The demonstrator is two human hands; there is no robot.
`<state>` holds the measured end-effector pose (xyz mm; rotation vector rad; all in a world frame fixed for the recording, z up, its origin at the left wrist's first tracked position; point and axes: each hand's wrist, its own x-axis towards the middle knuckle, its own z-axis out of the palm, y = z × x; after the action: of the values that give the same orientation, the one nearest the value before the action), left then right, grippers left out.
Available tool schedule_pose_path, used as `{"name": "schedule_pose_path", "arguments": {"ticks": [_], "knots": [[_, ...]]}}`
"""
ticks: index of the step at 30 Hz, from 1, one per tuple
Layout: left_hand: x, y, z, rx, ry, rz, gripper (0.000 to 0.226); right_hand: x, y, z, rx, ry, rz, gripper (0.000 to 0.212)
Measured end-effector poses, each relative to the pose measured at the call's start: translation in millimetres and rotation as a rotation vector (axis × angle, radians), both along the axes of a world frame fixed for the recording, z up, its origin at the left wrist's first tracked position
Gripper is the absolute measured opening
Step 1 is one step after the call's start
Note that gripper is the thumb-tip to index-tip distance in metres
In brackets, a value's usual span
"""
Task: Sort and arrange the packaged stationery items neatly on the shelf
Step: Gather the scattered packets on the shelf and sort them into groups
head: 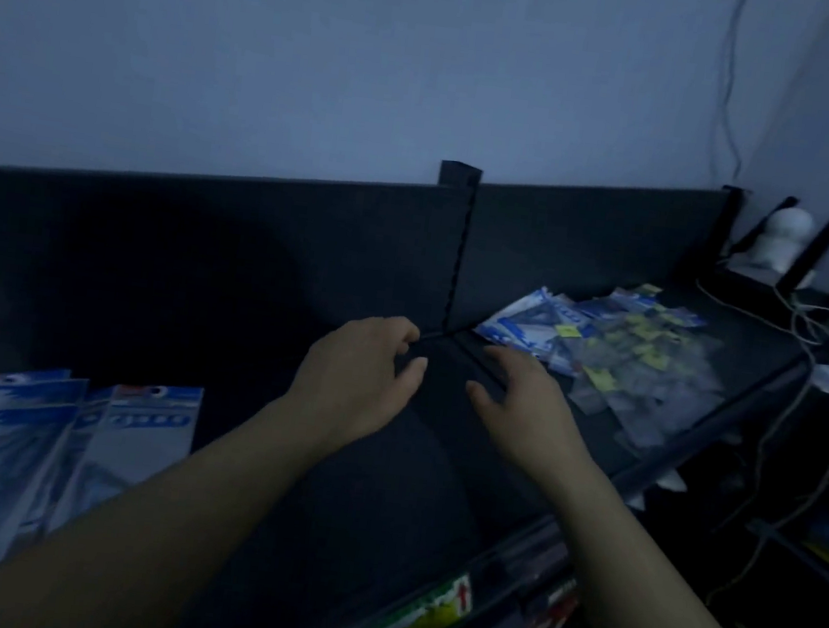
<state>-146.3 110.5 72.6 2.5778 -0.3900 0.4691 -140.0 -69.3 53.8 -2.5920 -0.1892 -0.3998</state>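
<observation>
The scene is dim. A dark shelf runs across the view with a black back panel. On its right part lies a loose heap of clear packets with blue headers and yellow stickers. At the far left, two or three long blue-and-white packets lie side by side. My left hand hovers over the bare middle of the shelf, fingers curled, holding nothing. My right hand is beside it, fingers spread, its fingertips close to the left edge of the heap; whether they touch it I cannot tell.
A slotted upright post divides the back panel. A white device and black antennas stand at the far right with cables trailing down. A price strip with a green and yellow label runs along the shelf's front edge.
</observation>
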Motion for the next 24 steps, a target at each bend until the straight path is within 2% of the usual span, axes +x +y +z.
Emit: {"name": "schedule_pose_path", "arguments": {"ticks": [9, 14, 19, 24], "knots": [[74, -124, -5, -0.044, 0.040, -0.080, 0.029, 56, -128, -2, -0.077, 0.096, -0.167, 0.047], [124, -195, -21, -0.061, 0.160, -0.120, 0.037, 94, -206, -14, -0.122, 0.221, -0.274, 0.048], [174, -250, -45, -0.049, 0.281, -0.181, 0.053, 120, -259, -36, -0.134, 0.370, -0.334, 0.063], [211, -289, -61, 0.031, 0.505, -0.201, 0.097, 131, -275, -56, -0.310, 0.359, -0.301, 0.065]]}}
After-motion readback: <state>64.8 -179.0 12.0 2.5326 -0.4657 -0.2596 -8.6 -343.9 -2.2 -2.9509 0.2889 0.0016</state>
